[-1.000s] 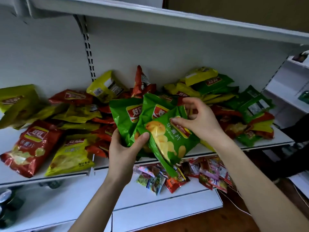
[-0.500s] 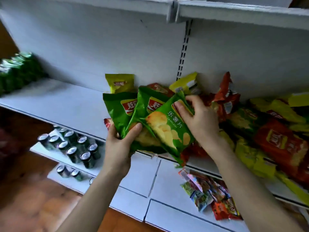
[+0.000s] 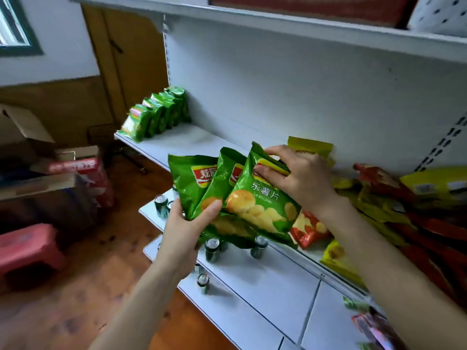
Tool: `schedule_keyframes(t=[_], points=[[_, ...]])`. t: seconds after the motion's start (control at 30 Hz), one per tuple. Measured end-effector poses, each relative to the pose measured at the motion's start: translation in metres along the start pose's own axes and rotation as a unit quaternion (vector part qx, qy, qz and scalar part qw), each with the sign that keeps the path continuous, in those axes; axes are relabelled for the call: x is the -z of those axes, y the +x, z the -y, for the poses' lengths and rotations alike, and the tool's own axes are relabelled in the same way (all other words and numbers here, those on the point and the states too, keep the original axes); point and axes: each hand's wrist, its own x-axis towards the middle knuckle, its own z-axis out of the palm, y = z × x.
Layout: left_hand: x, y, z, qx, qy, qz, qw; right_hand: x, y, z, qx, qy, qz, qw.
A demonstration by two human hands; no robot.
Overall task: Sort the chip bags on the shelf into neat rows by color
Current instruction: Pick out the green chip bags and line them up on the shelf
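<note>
While both hands are busy with one fan of green chip bags [image 3: 255, 198], the place they belong lies well off to the person's left: a standing row of green bags [image 3: 156, 113] at the far left end of the shelf [image 3: 192, 142], with a stretch of bare shelf between that row and the bundle. The left hand [image 3: 187, 223] is closed around the bottom corners of the fan, thumb pressed across the front of the bags, so it carries most of the load. The right hand [image 3: 300, 175] is curled over the top edge of the front bag, fingers pinching it near the red logo. At least three green bags overlap in the fan, their long axes running roughly upright and leaning a little to the right.

To the right of the hands the shelf holds an unsorted heap of red and yellow chip bags [image 3: 394, 195], one red bag [image 3: 309, 229] lying just under the right wrist. Small cans [image 3: 212, 248] stand on the lower shelf below the bundle.

The coming move turns on that leftward gap. The left hand is the nearer one to the row, and I judge the bundle must travel left and back, then be set upright against the row's near end, faces forward as the others stand. Slippery film and a three-bag fan could let one slide out on the way.
</note>
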Motion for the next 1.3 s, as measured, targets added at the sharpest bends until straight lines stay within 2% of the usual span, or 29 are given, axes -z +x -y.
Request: schedule_keyframes(t=[0.07,0.13,0.2,0.27,0.33,0.4,0.43,0.5,0.57,0.6,0.77,0.97,1.03,1.13,1.2,1.3], points=[[0.028,0.015,-0.014,-0.004,0.005,-0.003,1.000,-0.024,0.020,0.018,-0.110,0.074,0.045,0.990],[0.052,0.029,-0.025,-0.015,0.022,-0.006,1.000,-0.048,0.036,0.028,-0.215,0.194,0.097,0.952],[0.071,0.044,-0.031,-0.021,0.028,-0.022,0.999,-0.071,0.050,0.034,-0.257,0.262,0.114,0.923],[0.086,0.059,-0.033,-0.028,0.028,-0.060,0.997,-0.091,0.064,0.034,-0.279,0.293,0.073,0.911],[0.099,0.078,-0.034,-0.039,0.025,-0.110,0.993,-0.108,0.073,0.030,-0.314,0.320,-0.011,0.894],[0.111,0.101,-0.034,-0.052,0.015,-0.149,0.987,-0.122,0.077,0.030,-0.370,0.378,-0.063,0.846],[0.116,0.113,-0.034,-0.057,0.012,-0.164,0.985,-0.131,0.077,0.033,-0.394,0.411,-0.040,0.821],[0.123,0.138,-0.035,-0.072,0.015,-0.182,0.980,-0.155,0.074,0.041,-0.416,0.447,0.090,0.787],[0.127,0.165,-0.038,-0.086,0.025,-0.189,0.978,-0.183,0.074,0.049,-0.404,0.453,0.205,0.768],[0.129,0.178,-0.040,-0.090,0.030,-0.191,0.977,-0.197,0.078,0.051,-0.397,0.454,0.219,0.767],[0.145,0.239,-0.055,-0.117,0.042,-0.179,0.976,-0.251,0.119,0.041,-0.407,0.485,0.156,0.758],[0.162,0.292,-0.074,-0.154,0.019,-0.178,0.972,-0.290,0.158,0.029,-0.358,0.533,0.215,0.736],[0.167,0.310,-0.079,-0.152,0.020,-0.161,0.975,-0.305,0.169,0.020,-0.376,0.525,0.179,0.742],[0.178,0.345,-0.092,-0.152,0.022,-0.142,0.978,-0.329,0.187,-0.012,-0.436,0.505,0.055,0.743],[0.185,0.371,-0.103,-0.155,0.013,-0.116,0.981,-0.346,0.195,-0.041,-0.484,0.435,-0.015,0.759],[0.195,0.408,-0.117,-0.156,0.014,-0.065,0.986,-0.381,0.199,-0.078,-0.534,0.323,-0.046,0.780]])
